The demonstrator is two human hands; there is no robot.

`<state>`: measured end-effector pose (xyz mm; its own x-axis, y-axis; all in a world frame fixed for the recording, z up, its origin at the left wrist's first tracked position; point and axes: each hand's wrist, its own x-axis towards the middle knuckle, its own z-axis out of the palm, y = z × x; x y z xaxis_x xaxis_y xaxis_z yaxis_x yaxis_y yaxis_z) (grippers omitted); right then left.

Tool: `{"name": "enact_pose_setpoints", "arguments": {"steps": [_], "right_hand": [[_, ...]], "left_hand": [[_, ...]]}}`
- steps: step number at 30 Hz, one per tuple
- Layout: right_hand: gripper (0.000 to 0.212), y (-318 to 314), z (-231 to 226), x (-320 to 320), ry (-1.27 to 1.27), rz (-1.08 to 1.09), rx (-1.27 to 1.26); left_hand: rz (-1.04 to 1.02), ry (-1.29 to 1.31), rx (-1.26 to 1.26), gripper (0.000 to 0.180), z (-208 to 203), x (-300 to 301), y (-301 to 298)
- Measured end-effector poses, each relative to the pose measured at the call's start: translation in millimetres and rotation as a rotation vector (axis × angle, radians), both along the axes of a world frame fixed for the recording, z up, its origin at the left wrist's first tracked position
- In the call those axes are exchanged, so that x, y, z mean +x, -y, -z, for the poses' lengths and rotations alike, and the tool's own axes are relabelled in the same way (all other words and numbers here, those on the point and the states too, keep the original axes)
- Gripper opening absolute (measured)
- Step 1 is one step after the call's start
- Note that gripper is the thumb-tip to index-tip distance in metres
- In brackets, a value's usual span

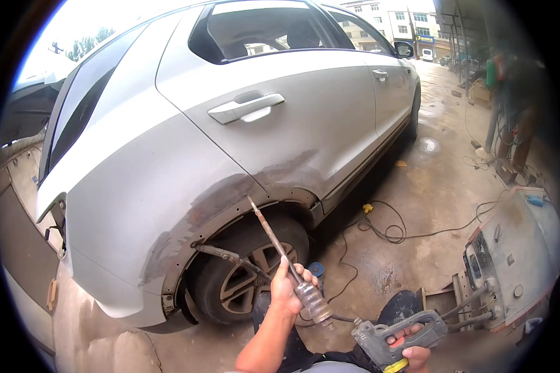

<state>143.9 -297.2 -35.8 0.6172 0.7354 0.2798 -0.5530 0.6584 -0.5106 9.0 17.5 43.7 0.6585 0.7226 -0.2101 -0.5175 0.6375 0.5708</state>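
My left hand (286, 287) is wrapped round the shaft of a slide hammer (270, 235), just above its ribbed metal weight. The rod slants up and away, its pale tip at the wheel arch; whether it touches the panel I cannot tell. A dull grey sanded patch (214, 198) runs along the arch of the silver car (130, 205). Low at the right, my right hand (415, 354) grips the handle of a grey gun-shaped tool (379, 342) with a cable at its nose. A metal bar (221, 253) slants from the arch edge across the rear wheel (236, 292).
At the right stands a worn metal machine box (516, 242) with thick cables. A black cord (395, 233) with a yellow plug (368, 208) loops over the concrete floor. A blue round object (316, 269) lies beside the tyre. My knees flank the tools.
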Motion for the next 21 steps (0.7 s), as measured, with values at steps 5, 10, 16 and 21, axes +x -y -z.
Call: {"name": "enact_pose_setpoints", "arguments": {"steps": [5,10,16,21], "right_hand": [[0.073,50,-61,37,0.239,0.187,0.204],[0.059,86,-135,40,0.082,0.524,0.579],[0.057,114,-144,34,0.184,0.333,0.601],[0.060,82,-109,39,0.221,0.310,0.345]], "left_hand": [[0.068,0.072,-0.036,0.061,21,-6,20],[0.307,0.751,-0.107,0.051,61,-21,19],[0.263,0.497,0.038,0.052,52,-37,6],[-0.091,-0.211,0.030,0.055,53,-33,29]]}}
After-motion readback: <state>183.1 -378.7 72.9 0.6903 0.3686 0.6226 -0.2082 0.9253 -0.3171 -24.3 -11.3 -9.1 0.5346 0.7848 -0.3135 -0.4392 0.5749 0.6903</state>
